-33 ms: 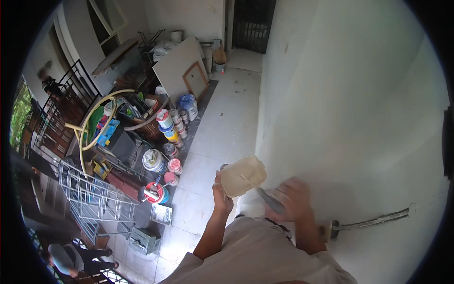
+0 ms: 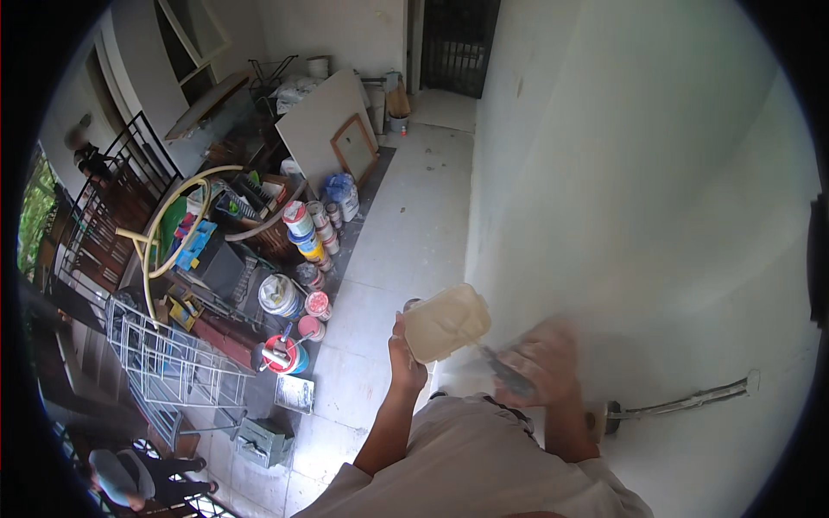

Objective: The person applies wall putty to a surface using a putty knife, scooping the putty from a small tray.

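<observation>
My left hand (image 2: 408,364) is closed on the side of a shallow, cream plastic tub (image 2: 432,332), tilted so that its inside shows. At the tub's right edge is a slim tool with a dark grey handle (image 2: 511,376) and a thin pale shaft. Its tip is over or in the tub and too blurred to tell whether it is a brush or a scraper. My right hand (image 2: 548,358), smeared by motion, is closed on this tool, close to the wall. Any contents of the tub are hard to make out.
A pale wall (image 2: 622,216) rises close on my right, with a grey-edged slot (image 2: 682,403) low down. Paint buckets (image 2: 281,295), a wire rack (image 2: 173,350) and a yellow hose (image 2: 148,255) crowd the left. Two people stand there, one near the bottom (image 2: 129,475). A tiled floor (image 2: 393,233) runs between.
The tool's tip has shifted from the middle of the tub toward its right edge, and my right hand has moved slightly right. My left hand and the tub have hardly moved.
</observation>
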`<action>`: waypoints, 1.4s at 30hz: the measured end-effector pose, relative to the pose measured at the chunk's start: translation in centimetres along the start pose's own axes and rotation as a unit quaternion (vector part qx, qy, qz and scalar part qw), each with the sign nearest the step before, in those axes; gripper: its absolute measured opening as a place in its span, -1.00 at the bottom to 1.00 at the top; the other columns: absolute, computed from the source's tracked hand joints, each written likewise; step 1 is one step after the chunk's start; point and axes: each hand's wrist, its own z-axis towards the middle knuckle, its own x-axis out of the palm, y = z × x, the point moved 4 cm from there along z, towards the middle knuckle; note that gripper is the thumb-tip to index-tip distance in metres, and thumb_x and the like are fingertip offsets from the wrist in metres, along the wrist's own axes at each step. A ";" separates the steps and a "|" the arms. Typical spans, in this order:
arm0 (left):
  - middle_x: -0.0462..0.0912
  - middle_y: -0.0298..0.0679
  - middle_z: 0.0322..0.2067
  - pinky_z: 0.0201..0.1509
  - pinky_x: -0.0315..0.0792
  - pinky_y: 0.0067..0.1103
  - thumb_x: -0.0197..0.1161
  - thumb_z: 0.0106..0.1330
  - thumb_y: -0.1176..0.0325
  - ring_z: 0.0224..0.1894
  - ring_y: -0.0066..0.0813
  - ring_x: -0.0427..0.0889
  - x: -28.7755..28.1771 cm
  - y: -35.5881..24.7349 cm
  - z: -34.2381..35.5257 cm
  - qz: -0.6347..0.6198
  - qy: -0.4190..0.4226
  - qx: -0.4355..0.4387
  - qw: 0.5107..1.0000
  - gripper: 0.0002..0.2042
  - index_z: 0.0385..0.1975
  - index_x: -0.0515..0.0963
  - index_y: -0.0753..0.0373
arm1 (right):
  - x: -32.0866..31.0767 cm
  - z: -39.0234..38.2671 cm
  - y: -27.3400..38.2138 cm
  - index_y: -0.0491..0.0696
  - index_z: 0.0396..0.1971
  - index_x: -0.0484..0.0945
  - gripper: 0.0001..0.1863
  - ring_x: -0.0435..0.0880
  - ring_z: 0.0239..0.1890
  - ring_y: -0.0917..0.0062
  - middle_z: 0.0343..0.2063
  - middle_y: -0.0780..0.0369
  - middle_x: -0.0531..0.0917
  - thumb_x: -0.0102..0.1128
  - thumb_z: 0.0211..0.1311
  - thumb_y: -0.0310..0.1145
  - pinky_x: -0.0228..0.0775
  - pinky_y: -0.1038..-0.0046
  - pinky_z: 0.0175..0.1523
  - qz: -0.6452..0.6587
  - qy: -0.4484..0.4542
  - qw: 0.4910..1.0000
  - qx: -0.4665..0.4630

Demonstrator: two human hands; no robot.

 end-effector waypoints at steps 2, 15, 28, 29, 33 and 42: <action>0.51 -0.23 0.02 0.22 0.30 -0.47 -0.21 0.49 -0.03 0.10 -0.43 0.46 1.9 -1.2 0.2 -0.030 0.051 -0.015 0.998 -0.50 0.16 0.35 0.25 | -1.1 -0.3 -0.8 0.10 -0.50 0.53 -0.82 0.53 -0.38 0.49 -0.61 0.40 0.52 0.25 -0.13 -0.18 0.24 0.15 -0.12 -0.148 -0.102 0.983 -0.045; 0.57 -0.21 -0.16 -0.03 0.38 -0.64 0.03 0.43 0.02 -0.11 -0.54 0.53 5.7 -1.5 6.6 0.015 0.073 -0.043 0.996 -0.51 -0.04 0.48 0.44 | 0.3 -1.1 -2.5 0.15 -0.43 0.48 -0.81 0.42 -0.28 0.44 -0.45 0.43 0.54 0.03 -0.05 -0.13 0.08 0.23 -0.12 -0.293 -0.127 0.947 0.028; 0.55 -0.15 -0.10 0.06 0.46 -0.48 -0.03 0.43 0.01 -0.05 -0.39 0.56 5.4 0.5 5.0 -0.036 0.019 -0.105 0.994 -0.54 0.03 0.40 0.34 | 0.9 -3.4 -3.1 0.07 -0.38 0.54 -0.74 0.49 -0.35 0.49 -0.43 0.34 0.60 -0.04 0.19 -0.10 0.22 0.33 -0.23 -0.185 -0.150 0.970 0.057; 0.55 -0.16 -0.09 0.07 0.44 -0.47 -0.04 0.43 0.00 -0.03 -0.39 0.55 5.4 0.4 4.6 -0.044 0.004 -0.106 0.993 -0.53 0.03 0.41 0.32 | 0.9 -3.7 -3.2 0.05 -0.36 0.55 -0.72 0.52 -0.38 0.49 -0.44 0.33 0.61 -0.06 0.21 -0.09 0.25 0.33 -0.25 -0.129 -0.155 0.976 0.084; 0.55 -0.17 -0.07 0.12 0.39 -0.47 -0.07 0.44 -0.02 0.02 -0.39 0.52 5.7 -0.1 3.3 -0.029 0.009 -0.101 0.994 -0.53 0.04 0.42 0.29 | 0.7 -4.1 -3.5 0.30 -0.30 0.51 -0.69 0.42 -0.22 0.61 -0.41 0.52 0.61 0.00 0.24 0.19 -0.04 0.26 0.17 -0.160 -0.150 0.969 0.112; 0.52 -0.20 -0.01 0.16 0.35 -0.46 -0.14 0.47 0.02 0.06 -0.39 0.50 5.2 -2.3 1.9 0.032 -0.019 0.005 0.999 -0.55 0.09 0.38 0.28 | 0.9 -2.2 -3.0 0.19 -0.27 0.61 -0.64 0.48 -0.32 0.61 -0.29 0.44 0.64 0.20 0.13 0.14 0.14 0.34 0.05 -0.134 -0.108 0.983 0.064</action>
